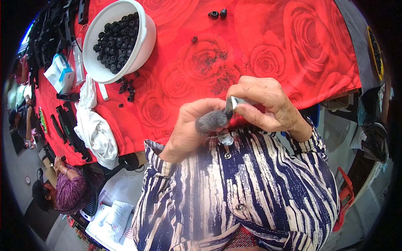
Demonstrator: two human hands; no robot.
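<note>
My left hand [186,127] is closed in front of my body, with a fuzzy grey cover [211,121] over its thumb and silvery foil [226,138] wrapped below it, seemingly round a finger. At its fingertips it pinches a small black part [228,113], mostly hidden. From the right, my right hand [268,102] grips a short flat metal blade [234,103], its edge against or very close to the black part. Black shavings [220,71] are scattered on the red rose-patterned cloth [268,25] beyond my hands.
A white bowl [144,46] full of small round black parts [115,44] stands at the far left. Several loose ones [127,88] lie beside it; two more [218,14] sit at the back. A white cloth [97,131] drapes over the left edge. Another person [75,188] sits at left.
</note>
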